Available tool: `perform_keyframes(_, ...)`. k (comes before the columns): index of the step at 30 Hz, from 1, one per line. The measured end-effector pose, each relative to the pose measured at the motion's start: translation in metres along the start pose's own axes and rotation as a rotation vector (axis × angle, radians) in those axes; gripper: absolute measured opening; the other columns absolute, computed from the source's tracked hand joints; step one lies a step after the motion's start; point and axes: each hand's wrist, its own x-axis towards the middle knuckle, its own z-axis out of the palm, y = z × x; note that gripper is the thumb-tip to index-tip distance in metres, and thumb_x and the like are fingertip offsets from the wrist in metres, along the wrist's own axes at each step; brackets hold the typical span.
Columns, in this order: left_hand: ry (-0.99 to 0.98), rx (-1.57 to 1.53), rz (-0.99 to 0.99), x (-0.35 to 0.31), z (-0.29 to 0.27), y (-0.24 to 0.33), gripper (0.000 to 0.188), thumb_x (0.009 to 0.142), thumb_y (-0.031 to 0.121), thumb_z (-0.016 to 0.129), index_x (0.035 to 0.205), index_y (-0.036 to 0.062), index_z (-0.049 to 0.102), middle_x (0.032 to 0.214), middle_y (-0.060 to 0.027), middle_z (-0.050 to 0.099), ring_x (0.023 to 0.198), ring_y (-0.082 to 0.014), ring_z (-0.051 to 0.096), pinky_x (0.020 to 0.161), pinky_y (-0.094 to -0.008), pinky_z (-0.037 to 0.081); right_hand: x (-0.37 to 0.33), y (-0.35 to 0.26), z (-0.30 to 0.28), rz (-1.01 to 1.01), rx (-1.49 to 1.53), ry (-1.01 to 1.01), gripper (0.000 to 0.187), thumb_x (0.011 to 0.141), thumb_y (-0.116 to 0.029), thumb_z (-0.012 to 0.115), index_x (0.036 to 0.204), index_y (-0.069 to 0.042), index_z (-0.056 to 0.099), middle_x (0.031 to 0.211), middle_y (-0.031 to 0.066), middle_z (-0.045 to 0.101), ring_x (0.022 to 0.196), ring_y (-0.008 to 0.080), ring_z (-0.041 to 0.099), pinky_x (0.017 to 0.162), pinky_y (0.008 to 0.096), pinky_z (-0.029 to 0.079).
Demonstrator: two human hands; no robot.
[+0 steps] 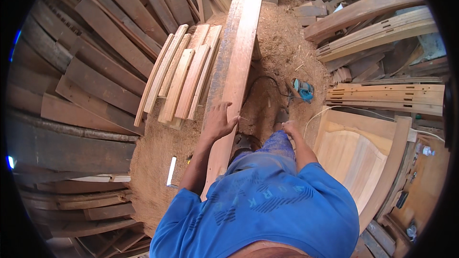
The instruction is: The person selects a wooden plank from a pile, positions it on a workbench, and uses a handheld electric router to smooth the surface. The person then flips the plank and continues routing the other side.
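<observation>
My left hand (220, 120) rests on a long reddish plank (245, 43), its fingers stretched out and apart, with nothing held. The plank lies lengthwise in front of me, beside a dusty, darker strip of the same bench-like surface (223, 57). Close to my right thigh in blue shorts (278, 143), my right hand (289, 128) has its fingers curled in. Whatever they close on, if anything, is too small to make out. Beyond that hand, a teal power tool (303, 90) with a dark cord sits on the sawdust-covered floor.
Several light wood strips (184, 79) lie stacked left of the plank. At right stands a panelled wooden door (354, 157), with slotted timbers (387, 95) beyond it. Dark boards (100, 76) lean all along the left. A white strip (171, 171) lies on the floor.
</observation>
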Motion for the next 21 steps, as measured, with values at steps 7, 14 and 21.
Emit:
perform_keyframes(7,-0.086,0.235,-0.412,0.097,0.084,-0.047,0.112,0.078,0.055,0.077,0.159,0.006,0.016,0.156,-0.0351,0.024,0.142,-0.0522,0.03,0.115,-0.0602,0.027,0.06,0.059,-0.03,-0.031,0.138,0.19,0.031,0.085,-0.026,0.066,0.082,0.005,0.071,0.08,0.0205,0.069,0.071,0.0283,0.068,0.066,0.0445,0.052)
perform_keyframes(14,0.178,0.204,-0.444,0.201,0.144,-0.07,0.121,0.072,0.051,0.08,0.161,0.0089,0.01,0.141,-0.0326,0.039,0.133,-0.0494,0.036,0.114,-0.0582,0.024,0.127,0.072,-0.11,-0.084,-0.013,0.197,0.032,0.087,-0.029,0.066,0.083,0.002,0.07,0.08,0.0248,0.068,0.079,0.0361,0.068,0.073,0.0467,0.051)
perform_keyframes(21,0.206,0.331,-0.489,0.214,0.139,-0.06,0.126,0.06,0.042,0.084,0.159,0.0046,0.015,0.127,-0.0286,0.048,0.118,-0.0427,0.044,0.105,-0.0548,0.031,0.166,0.05,-0.176,0.136,0.043,0.093,0.034,0.086,-0.033,0.067,0.096,0.0,0.071,0.096,0.0238,0.071,0.095,0.0362,0.069,0.084,0.0463,0.051)
